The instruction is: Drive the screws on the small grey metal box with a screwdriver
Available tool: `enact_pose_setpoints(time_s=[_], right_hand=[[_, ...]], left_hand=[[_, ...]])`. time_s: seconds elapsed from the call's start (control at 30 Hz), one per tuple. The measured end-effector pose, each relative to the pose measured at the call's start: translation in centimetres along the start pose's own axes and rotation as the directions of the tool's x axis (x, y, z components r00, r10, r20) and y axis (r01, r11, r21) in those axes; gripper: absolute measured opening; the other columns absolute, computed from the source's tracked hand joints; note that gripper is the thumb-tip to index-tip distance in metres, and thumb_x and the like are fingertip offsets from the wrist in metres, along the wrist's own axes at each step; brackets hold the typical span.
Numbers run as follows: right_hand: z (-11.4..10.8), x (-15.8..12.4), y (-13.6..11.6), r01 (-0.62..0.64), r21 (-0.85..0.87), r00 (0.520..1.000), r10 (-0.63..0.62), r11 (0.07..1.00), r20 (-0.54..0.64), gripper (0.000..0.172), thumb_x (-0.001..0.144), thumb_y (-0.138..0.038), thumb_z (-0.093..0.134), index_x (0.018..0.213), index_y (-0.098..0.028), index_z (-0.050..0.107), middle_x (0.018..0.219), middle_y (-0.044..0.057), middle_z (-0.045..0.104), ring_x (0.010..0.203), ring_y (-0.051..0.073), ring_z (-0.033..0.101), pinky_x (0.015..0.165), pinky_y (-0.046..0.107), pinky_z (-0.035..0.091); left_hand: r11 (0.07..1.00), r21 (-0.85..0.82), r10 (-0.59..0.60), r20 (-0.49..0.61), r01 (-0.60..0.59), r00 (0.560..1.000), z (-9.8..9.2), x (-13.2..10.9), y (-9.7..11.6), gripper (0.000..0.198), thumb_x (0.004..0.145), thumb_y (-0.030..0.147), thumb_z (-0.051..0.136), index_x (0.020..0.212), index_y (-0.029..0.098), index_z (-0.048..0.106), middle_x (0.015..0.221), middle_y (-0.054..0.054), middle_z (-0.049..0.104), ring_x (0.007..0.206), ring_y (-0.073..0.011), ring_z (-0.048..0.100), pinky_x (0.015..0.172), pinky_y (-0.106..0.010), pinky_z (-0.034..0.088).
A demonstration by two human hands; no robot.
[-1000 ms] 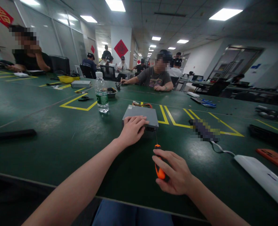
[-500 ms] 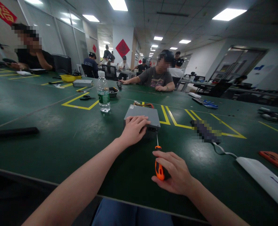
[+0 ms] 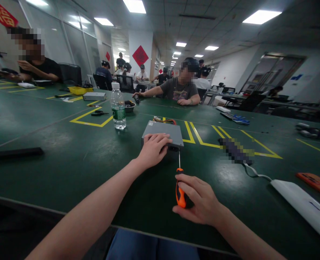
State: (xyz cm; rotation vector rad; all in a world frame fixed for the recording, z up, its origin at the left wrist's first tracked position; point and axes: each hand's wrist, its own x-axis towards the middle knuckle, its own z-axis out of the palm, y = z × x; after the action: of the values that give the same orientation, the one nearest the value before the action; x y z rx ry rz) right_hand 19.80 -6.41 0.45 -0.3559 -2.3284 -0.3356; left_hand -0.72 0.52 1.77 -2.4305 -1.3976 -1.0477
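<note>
A grey metal computer power supply (image 3: 163,129) lies on the green table in front of me, with coloured wires (image 3: 166,121) coming out at its far side. My left hand (image 3: 154,148) holds it, fingers laid over the top and the near edge. Between the thumb and fingers of my right hand (image 3: 196,196) is the orange and black handle of a screwdriver (image 3: 180,193). Its thin shaft points away from me to the near right corner of the power supply. The tip meets the near face by that corner; the screw itself is too small to make out.
Left of the power supply stands a water bottle (image 3: 118,108), with a metal bowl (image 3: 129,105) behind it. A white power bank (image 3: 303,207) with a cable and an orange phone (image 3: 315,183) lie at right. Across the table sits a person (image 3: 180,88).
The screwdriver handle has turned a little in my right fingers, showing a different side. My left hand and the power supply keep their place; the whole view has shifted slightly.
</note>
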Motion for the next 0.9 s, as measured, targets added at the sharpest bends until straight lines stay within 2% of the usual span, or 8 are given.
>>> enact_pose_setpoints(time_s=[0.17, 0.27, 0.4, 0.47, 0.53, 0.63, 0.7, 0.9], right_hand=[[-0.34, 0.59, -0.25, 0.042, -0.052, 0.997, -0.038, 0.998, 0.069, 0.035, 0.088, -0.038, 0.046, 0.108, -0.011, 0.055, 0.096, 0.016, 0.062, 0.083, 0.021, 0.062, 0.064, 0.031, 0.053], [-0.26, 0.56, -0.18, 0.049, -0.062, 0.999, -0.049, 0.997, 0.011, 0.036, 0.088, -0.042, 0.048, 0.103, -0.011, 0.055, 0.094, 0.017, 0.063, 0.078, 0.020, 0.063, 0.061, 0.030, 0.052], [0.18, -0.02, 0.08, -0.003, 0.019, 0.998, 0.005, 1.000, -0.058, 0.042, 0.083, -0.052, 0.054, 0.101, -0.014, 0.049, 0.095, 0.016, 0.064, 0.078, 0.020, 0.065, 0.063, 0.031, 0.054], [0.30, -0.20, 0.14, -0.023, 0.061, 0.999, 0.026, 0.998, -0.041, 0.045, 0.083, -0.053, 0.053, 0.104, -0.014, 0.046, 0.098, 0.017, 0.063, 0.084, 0.021, 0.065, 0.067, 0.032, 0.055], [0.25, -0.16, 0.11, -0.022, 0.068, 1.000, 0.022, 0.997, -0.003, 0.041, 0.086, -0.047, 0.050, 0.107, -0.012, 0.046, 0.102, 0.019, 0.061, 0.089, 0.022, 0.064, 0.070, 0.033, 0.055], [-0.05, 0.21, -0.05, 0.024, 0.000, 0.997, -0.024, 1.000, 0.070, 0.036, 0.086, -0.036, 0.048, 0.111, -0.010, 0.049, 0.102, 0.019, 0.061, 0.092, 0.024, 0.063, 0.070, 0.034, 0.055], [-0.22, 0.43, -0.15, 0.061, -0.055, 0.994, -0.056, 0.997, 0.094, 0.035, 0.086, -0.036, 0.050, 0.110, -0.011, 0.053, 0.099, 0.017, 0.061, 0.088, 0.023, 0.063, 0.067, 0.034, 0.054], [0.28, -0.22, -0.02, 0.011, -0.029, 0.998, -0.013, 1.000, -0.055, 0.029, 0.080, -0.033, 0.061, 0.098, -0.014, 0.049, 0.096, 0.016, 0.063, 0.076, 0.019, 0.064, 0.061, 0.030, 0.054]], left_hand=[[1.000, -0.002, -0.004, 0.003, 0.004, 1.000, -0.16, 0.02, 0.17, 0.027, 0.086, 0.018, 0.045, 0.109, 0.027, 0.055, 0.127, 0.000, 0.056, 0.120, -0.0189, 0.046, 0.095, -0.039, 0.027], [1.000, 0.000, -0.009, 0.013, 0.009, 1.000, -0.23, 0.01, 0.22, 0.027, 0.085, 0.018, 0.045, 0.109, 0.027, 0.055, 0.128, 0.000, 0.055, 0.120, -0.0191, 0.045, 0.095, -0.039, 0.027], [1.000, 0.002, -0.014, 0.012, 0.014, 1.000, -0.17, -0.01, 0.21, 0.028, 0.085, 0.018, 0.045, 0.109, 0.027, 0.056, 0.128, 0.000, 0.055, 0.121, -0.0197, 0.045, 0.095, -0.039, 0.027], [1.000, 0.001, -0.011, 0.009, 0.011, 1.000, -0.15, 0.00, 0.19, 0.028, 0.086, 0.019, 0.044, 0.109, 0.027, 0.056, 0.128, 0.000, 0.055, 0.121, -0.0196, 0.045, 0.095, -0.039, 0.027], [1.000, 0.001, -0.012, 0.012, 0.012, 1.000, -0.17, 0.01, 0.19, 0.028, 0.086, 0.019, 0.044, 0.109, 0.027, 0.056, 0.128, -0.001, 0.055, 0.121, -0.0197, 0.044, 0.095, -0.039, 0.027], [1.000, -0.001, -0.017, 0.025, 0.017, 1.000, -0.28, 0.02, 0.18, 0.028, 0.086, 0.019, 0.044, 0.110, 0.027, 0.056, 0.128, -0.001, 0.055, 0.121, -0.0201, 0.045, 0.096, -0.040, 0.027], [1.000, -0.001, -0.018, 0.028, 0.018, 0.999, -0.33, 0.02, 0.18, 0.028, 0.086, 0.019, 0.044, 0.110, 0.027, 0.056, 0.128, -0.001, 0.055, 0.121, -0.0202, 0.045, 0.096, -0.040, 0.027], [1.000, -0.003, -0.015, 0.023, 0.015, 1.000, -0.20, 0.02, 0.15, 0.028, 0.085, 0.018, 0.045, 0.110, 0.027, 0.056, 0.128, -0.001, 0.055, 0.120, -0.0195, 0.045, 0.096, -0.039, 0.027]])
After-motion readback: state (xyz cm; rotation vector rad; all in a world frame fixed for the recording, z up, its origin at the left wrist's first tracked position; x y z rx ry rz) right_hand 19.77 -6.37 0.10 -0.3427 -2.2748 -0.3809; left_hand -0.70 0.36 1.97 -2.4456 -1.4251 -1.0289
